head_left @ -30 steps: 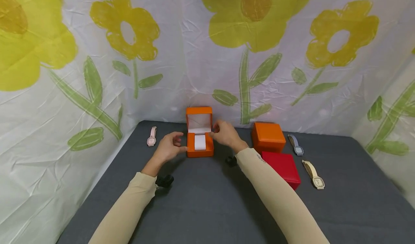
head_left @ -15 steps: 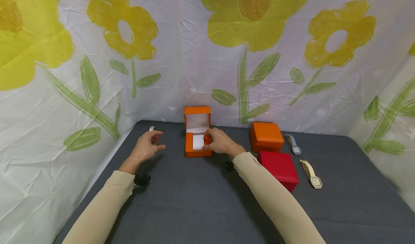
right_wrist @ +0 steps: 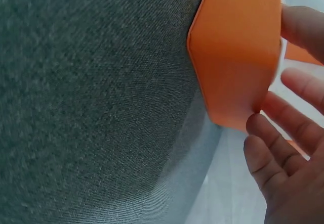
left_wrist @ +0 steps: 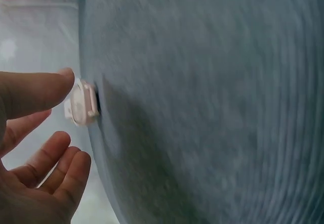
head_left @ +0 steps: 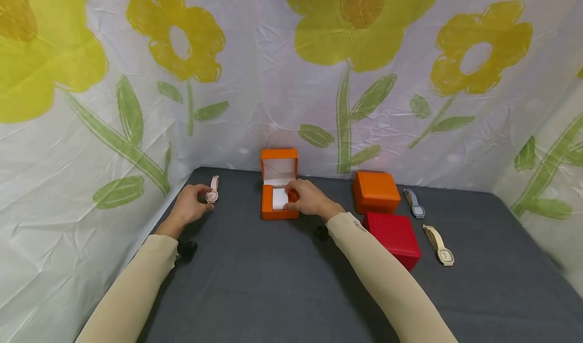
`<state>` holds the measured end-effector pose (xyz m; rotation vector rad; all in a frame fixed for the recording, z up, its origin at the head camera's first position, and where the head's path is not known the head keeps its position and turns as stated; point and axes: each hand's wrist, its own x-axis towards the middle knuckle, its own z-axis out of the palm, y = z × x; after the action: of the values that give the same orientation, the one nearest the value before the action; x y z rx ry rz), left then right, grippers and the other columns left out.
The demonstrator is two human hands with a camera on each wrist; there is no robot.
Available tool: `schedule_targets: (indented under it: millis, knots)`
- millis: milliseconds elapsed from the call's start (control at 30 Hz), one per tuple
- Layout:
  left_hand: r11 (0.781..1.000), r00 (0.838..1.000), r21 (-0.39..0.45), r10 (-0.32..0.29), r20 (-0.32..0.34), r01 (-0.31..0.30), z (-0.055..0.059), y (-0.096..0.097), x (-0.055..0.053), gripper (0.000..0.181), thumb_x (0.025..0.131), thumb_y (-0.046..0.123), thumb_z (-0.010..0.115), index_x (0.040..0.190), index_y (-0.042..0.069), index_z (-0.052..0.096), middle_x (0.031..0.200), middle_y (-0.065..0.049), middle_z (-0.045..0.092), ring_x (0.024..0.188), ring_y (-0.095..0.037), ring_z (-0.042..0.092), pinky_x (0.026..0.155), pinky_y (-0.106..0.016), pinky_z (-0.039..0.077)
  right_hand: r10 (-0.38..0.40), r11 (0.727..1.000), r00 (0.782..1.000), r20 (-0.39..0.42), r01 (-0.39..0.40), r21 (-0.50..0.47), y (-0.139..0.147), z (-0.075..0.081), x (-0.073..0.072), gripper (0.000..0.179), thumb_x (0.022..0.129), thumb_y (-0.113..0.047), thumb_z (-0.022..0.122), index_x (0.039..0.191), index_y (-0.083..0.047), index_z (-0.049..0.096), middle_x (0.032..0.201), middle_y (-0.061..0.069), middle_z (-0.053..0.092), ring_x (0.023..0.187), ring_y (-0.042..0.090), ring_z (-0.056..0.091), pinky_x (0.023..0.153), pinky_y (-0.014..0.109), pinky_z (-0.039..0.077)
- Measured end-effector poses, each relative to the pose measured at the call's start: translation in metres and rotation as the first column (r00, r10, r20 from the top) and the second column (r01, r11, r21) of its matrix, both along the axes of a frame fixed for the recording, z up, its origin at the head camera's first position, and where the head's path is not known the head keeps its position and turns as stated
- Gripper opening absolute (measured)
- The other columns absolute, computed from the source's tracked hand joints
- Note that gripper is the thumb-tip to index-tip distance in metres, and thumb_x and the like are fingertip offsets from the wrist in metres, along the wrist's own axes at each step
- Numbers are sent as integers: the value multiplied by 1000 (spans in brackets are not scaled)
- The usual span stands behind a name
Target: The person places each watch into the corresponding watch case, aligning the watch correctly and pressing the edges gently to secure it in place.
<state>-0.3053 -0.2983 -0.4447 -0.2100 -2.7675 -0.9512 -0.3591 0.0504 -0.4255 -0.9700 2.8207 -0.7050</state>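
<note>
My left hand (head_left: 188,205) is beside the pink watch (head_left: 212,196) at the back left, fingers spread around its near side. In the left wrist view, a gap shows between the thumb (left_wrist: 38,92) and the other fingers, with the watch (left_wrist: 82,102) lying on the cloth just beyond. My right hand (head_left: 309,198) reaches into the opened orange watch box (head_left: 268,215). Its thumb and index finger pinch the white cushion (head_left: 280,199) at its right end; the other fingers (right_wrist: 263,163) stay outside, by the box wall (right_wrist: 233,77). The fingertips' contact is partly hidden.
Right of the opened box stand a closed orange box (head_left: 376,191) and a red box (head_left: 395,238). Farther right lie a blue-grey watch (head_left: 415,205) and a cream watch (head_left: 441,247). A flowered curtain (head_left: 255,80) hangs behind the dark cloth-covered table (head_left: 273,282).
My left hand has left the orange box's side and moved left to the pink watch. My right hand has shifted from the box's right edge onto the white cushion inside.
</note>
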Motion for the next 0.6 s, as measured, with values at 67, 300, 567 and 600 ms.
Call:
schedule_targets:
  millis: [67,300,567,600]
  knots:
    - [1000,1000,-19,-4,1,4,-1,-4,-2,49,76,2,76,121,-8,58,109,-31,55,100,-43,53,83,-54,43,0,1000,1000,2,0,3,-1,1,-1,43,81,-33,77,116,-13,61,115,3,58,98,19,49,88,34,43]
    - [996,999,-85,-31,23,33,-5,-8,-8,56,74,3,77,124,-6,56,100,-26,54,89,-36,50,76,-50,41,20,995,1000,-13,-19,97,-2,3,-4,54,82,-40,75,127,-16,59,125,-1,59,104,19,46,90,32,41]
    - [997,998,-76,-17,56,21,-2,-4,-17,54,73,1,76,122,-5,55,96,-22,58,86,-34,53,75,-47,42,46,982,999,-20,-41,183,-6,9,-7,56,83,-45,72,131,-21,57,114,-4,59,94,17,41,78,30,42]
    - [997,998,-75,-15,59,20,-2,-4,-18,53,73,1,76,122,-5,55,95,-22,59,86,-34,54,75,-47,42,48,982,999,-5,-47,185,-7,9,-8,56,83,-44,72,132,-22,56,113,-4,58,95,17,41,78,30,42]
